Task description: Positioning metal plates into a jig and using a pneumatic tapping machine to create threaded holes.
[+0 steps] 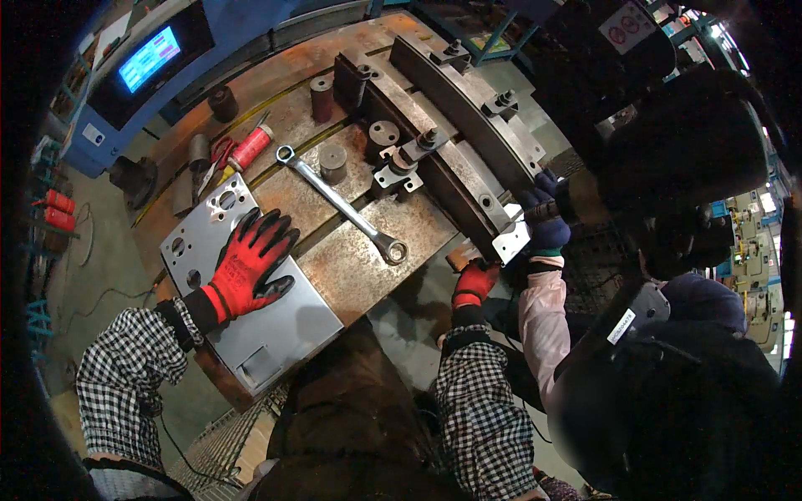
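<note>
My left hand (255, 263), in a red glove with black fingers, lies flat with fingers spread on a grey sheet-metal panel (292, 321) with round holes and a rectangular cutout. The panel rests on the near left of a rusty machine table (418, 225). My right hand (474, 285), gloved alike, is curled closed just past the table's front edge. Beside its fingers is a small brownish block (462, 255); what the hand grips is unclear. Close by, a co-worker's blue-gloved hand (547, 225) is at a small bright metal bracket (511, 242) at the rail's end.
A double-ended ring spanner (341, 203) lies mid-table. Two long steel rails (434, 159) are clamped behind it, with several metal cylinders (332, 163) around. Scissors (219, 159) and a red tube (251, 147) lie left. A co-worker (668, 401) stands right; a lit screen (150, 58) is far left.
</note>
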The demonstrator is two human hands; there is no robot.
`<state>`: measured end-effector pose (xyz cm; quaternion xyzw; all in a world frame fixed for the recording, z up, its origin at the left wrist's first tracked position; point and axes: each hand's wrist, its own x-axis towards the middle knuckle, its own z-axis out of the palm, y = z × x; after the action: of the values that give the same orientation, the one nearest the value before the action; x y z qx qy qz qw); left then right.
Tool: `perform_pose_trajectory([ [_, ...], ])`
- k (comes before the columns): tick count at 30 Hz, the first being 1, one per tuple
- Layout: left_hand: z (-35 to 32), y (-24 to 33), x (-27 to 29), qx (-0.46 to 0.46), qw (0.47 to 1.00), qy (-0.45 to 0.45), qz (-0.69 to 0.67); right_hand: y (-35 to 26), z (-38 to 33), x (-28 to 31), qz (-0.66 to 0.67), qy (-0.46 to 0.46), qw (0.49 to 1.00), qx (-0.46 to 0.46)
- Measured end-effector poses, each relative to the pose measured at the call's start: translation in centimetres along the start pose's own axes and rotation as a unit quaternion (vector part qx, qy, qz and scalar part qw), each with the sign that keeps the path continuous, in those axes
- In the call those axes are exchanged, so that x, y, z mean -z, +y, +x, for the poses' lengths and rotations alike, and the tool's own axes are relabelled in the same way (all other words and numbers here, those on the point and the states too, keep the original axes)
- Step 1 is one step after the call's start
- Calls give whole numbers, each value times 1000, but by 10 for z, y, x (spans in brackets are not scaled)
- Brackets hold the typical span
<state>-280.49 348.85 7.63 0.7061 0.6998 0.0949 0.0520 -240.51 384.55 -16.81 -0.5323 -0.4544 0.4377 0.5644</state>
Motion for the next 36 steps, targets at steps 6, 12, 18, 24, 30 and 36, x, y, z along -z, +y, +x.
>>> perform_pose_trajectory([
  [6, 3, 1, 1, -2, 1000, 0, -1, 2, -2, 4, -25, 22, 999, 10],
  [12, 5, 3, 2, -1, 1000, -2, -7, 1, -3, 6, 75, 15, 997, -4],
  [18, 0, 1, 0, 6, 1000, -6, -11, -6, -6, -6, 153, 18, 986, -63],
  [24, 1, 2, 2, 3, 1000, -7, -6, 8, -1, 1, 262, 54, 945, -188],
  [30, 0, 0, -1, 3, 1000, 12, -1, 16, -6, -2, 5, 14, 1000, 24],
  [36, -2, 1, 2, 8, 1000, 0, -2, -1, -9, -8, 177, 27, 979, -95],
])
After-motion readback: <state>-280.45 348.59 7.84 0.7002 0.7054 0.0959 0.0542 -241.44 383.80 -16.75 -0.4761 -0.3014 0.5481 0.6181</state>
